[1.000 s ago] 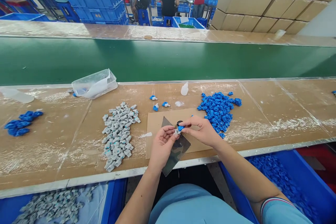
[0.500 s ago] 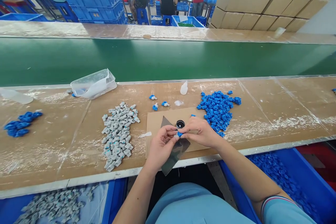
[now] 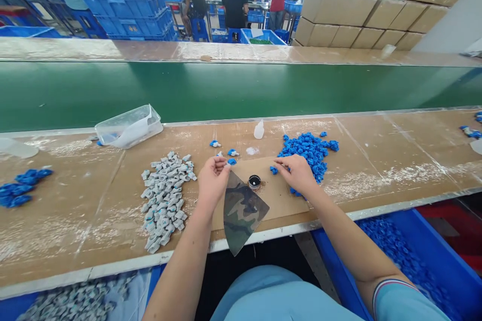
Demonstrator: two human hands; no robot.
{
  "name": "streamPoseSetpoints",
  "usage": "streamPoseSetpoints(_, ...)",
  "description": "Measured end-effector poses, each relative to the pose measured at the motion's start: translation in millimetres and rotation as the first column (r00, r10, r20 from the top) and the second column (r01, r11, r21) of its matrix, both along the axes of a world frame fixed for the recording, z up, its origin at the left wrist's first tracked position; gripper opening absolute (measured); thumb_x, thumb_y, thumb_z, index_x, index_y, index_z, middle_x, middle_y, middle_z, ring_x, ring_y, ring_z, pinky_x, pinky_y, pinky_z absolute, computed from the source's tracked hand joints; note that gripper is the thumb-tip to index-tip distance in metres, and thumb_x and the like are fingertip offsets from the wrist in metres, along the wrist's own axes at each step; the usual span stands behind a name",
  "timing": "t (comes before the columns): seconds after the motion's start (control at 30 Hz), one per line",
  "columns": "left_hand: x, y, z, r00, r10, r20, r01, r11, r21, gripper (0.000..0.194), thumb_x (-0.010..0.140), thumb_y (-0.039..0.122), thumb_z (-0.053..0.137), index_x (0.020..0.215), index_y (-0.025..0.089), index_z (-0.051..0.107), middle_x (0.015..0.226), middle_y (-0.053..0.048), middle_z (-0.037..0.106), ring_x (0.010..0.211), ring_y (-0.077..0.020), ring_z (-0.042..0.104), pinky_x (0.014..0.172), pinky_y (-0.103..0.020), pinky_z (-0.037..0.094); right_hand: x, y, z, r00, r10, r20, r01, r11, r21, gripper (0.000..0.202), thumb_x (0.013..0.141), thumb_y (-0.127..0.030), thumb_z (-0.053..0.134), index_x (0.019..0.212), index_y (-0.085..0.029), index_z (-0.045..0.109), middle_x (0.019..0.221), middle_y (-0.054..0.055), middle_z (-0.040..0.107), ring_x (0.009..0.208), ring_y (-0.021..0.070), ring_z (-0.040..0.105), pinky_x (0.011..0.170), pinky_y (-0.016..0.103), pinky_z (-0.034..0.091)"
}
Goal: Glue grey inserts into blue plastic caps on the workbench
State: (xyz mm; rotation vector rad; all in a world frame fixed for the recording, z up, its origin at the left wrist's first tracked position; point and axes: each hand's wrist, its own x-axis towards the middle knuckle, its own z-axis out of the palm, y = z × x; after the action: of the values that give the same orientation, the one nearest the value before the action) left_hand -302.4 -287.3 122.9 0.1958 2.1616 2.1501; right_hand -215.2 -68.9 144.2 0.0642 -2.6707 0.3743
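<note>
My left hand (image 3: 214, 180) pinches a small blue-and-grey plastic part, of which mostly the blue end (image 3: 231, 161) shows at its fingertips. Just beyond it lie a few similar joined parts (image 3: 233, 152). My right hand (image 3: 295, 175) has thumb and forefinger slightly apart, close to a single blue piece (image 3: 273, 170) at the edge of the blue pile (image 3: 307, 153). Between the hands sits a small round black pot (image 3: 254, 181) on a cardboard sheet (image 3: 282, 200). A camouflage-patterned flap (image 3: 244, 210) hangs over the table edge. Left of it is a pile of grey pieces (image 3: 167, 198).
A small white bottle (image 3: 258, 130) and a clear plastic tub (image 3: 130, 128) stand toward the green conveyor belt (image 3: 226, 88). More blue pieces (image 3: 22, 188) lie far left. Below the table are bins of grey pieces (image 3: 83, 296) and blue pieces (image 3: 395, 246). People work beyond.
My hands were together over the flap at a blue-and-grey part. They have moved apart: the left carries the part forward-left, the right has gone toward the blue pile. The view shifted slightly.
</note>
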Motion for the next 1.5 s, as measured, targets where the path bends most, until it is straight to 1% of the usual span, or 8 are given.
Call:
streamPoseSetpoints(0.23, -37.7, -9.5, -3.1, 0.994, 0.111, -0.023, -0.113, 0.986, -0.124, 0.029, 0.069, 0.011, 0.057, 0.099, 0.009, 0.056, 0.107, -0.013, 0.061, 0.086, -0.0149, 0.063, 0.085, -0.030, 0.048, -2.8, 0.7, -13.0, 0.979, -0.078, 0.187, 0.030, 0.969, 0.245, 0.015, 0.086, -0.023, 0.056, 0.094, -0.018, 0.068, 0.092, 0.008, 0.067, 0.085, 0.0237, 0.059, 0.075, 0.037, 0.039)
streamPoseSetpoints(0.5, 4.8, -109.2, -8.1, 0.925, 0.273, -0.263, -0.366, 0.825, -0.430, 0.029, 0.070, 0.035, 0.052, 0.085, 0.013, 0.063, 0.082, -0.008, 0.064, 0.070, -0.0180, 0.056, 0.071, -0.032, 0.045, 5.0, 8.1, -15.6, 0.975, 0.195, -0.110, -0.199, 0.980, -0.029, 0.018, 0.084, -0.016, 0.046, 0.080, -0.016, 0.064, 0.087, 0.008, 0.058, 0.077, 0.0145, 0.058, 0.061, 0.024, 0.048)
streamPoseSetpoints(0.63, 31.3, -136.6, -13.2, 0.958, 0.116, -0.264, -0.264, 0.718, -0.644, 0.027, 0.069, 0.039, 0.054, 0.077, 0.016, 0.065, 0.075, -0.007, 0.064, 0.070, -0.0211, 0.055, 0.070, -0.034, 0.042, 6.4, 5.5, -9.7, 0.968, 0.213, -0.132, -0.230, 0.965, -0.127, 0.018, 0.083, -0.024, 0.051, 0.086, -0.018, 0.068, 0.095, 0.009, 0.062, 0.078, 0.0147, 0.061, 0.061, 0.025, 0.051)
streamPoseSetpoints(0.8, 49.9, -121.3, -24.6, 0.945, -0.053, -0.324, -0.234, 0.585, -0.776, 0.019, 0.071, 0.026, 0.063, 0.085, 0.015, 0.065, 0.085, -0.008, 0.065, 0.086, -0.0251, 0.054, 0.081, -0.036, 0.039, 7.2, -2.4, -7.1, 0.961, 0.258, -0.104, -0.269, 0.957, -0.111, 0.025, 0.087, -0.025, 0.050, 0.103, -0.017, 0.067, 0.098, 0.008, 0.064, 0.085, 0.0149, 0.062, 0.073, 0.027, 0.053)
streamPoseSetpoints(0.93, 51.0, -110.9, -39.8, 0.906, -0.110, -0.409, -0.305, 0.502, -0.810, 0.007, 0.075, 0.017, 0.058, 0.079, 0.014, 0.064, 0.083, -0.008, 0.065, 0.081, -0.0258, 0.053, 0.079, -0.038, 0.039, 9.4, -8.5, -3.3, 0.974, 0.201, -0.101, -0.217, 0.959, -0.180, 0.023, 0.086, -0.030, 0.056, 0.100, -0.014, 0.065, 0.082, 0.006, 0.064, 0.068, 0.0124, 0.061, 0.059, 0.022, 0.052)
streamPoseSetpoints(1.13, 51.3, -96.6, -45.7, 0.690, -0.014, -0.723, -0.479, 0.740, -0.472, 0.026, 0.088, 0.023, 0.045, 0.101, 0.010, 0.064, 0.094, -0.010, 0.062, 0.088, -0.0191, 0.056, 0.080, -0.032, 0.046, 9.4, -18.9, 5.3, 0.931, 0.336, -0.145, -0.355, 0.926, -0.128, 0.015, 0.087, -0.020, 0.057, 0.098, -0.017, 0.067, 0.089, 0.003, 0.068, 0.081, 0.0120, 0.064, 0.071, 0.021, 0.051)
streamPoseSetpoints(1.3, 57.6, -71.2, -41.0, 0.825, 0.054, -0.562, -0.195, 0.962, -0.193, 0.019, 0.085, 0.026, 0.054, 0.095, 0.015, 0.066, 0.100, -0.009, 0.058, 0.095, -0.0151, 0.059, 0.079, -0.025, 0.051, 5.4, -26.3, 4.0, 0.924, 0.371, -0.094, -0.376, 0.926, -0.037, 0.015, 0.086, -0.016, 0.058, 0.099, -0.014, 0.065, 0.090, 0.003, 0.068, 0.082, 0.0146, 0.062, 0.072, 0.025, 0.049)
streamPoseSetpoints(1.5, 63.2, -39.2, -43.9, 0.970, -0.039, -0.238, 0.049, 0.998, 0.036, 0.023, 0.079, 0.031, 0.061, 0.094, 0.015, 0.067, 0.091, -0.008, 0.064, 0.086, -0.0146, 0.062, 0.079, -0.027, 0.051, 2.0, -28.5, -2.0, 0.905, 0.415, -0.089, -0.412, 0.910, 0.048, 0.016, 0.086, -0.015, 0.056, 0.098, -0.013, 0.068, 0.085, 0.005, 0.066, 0.078, 0.0159, 0.059, 0.068, 0.027, 0.047)
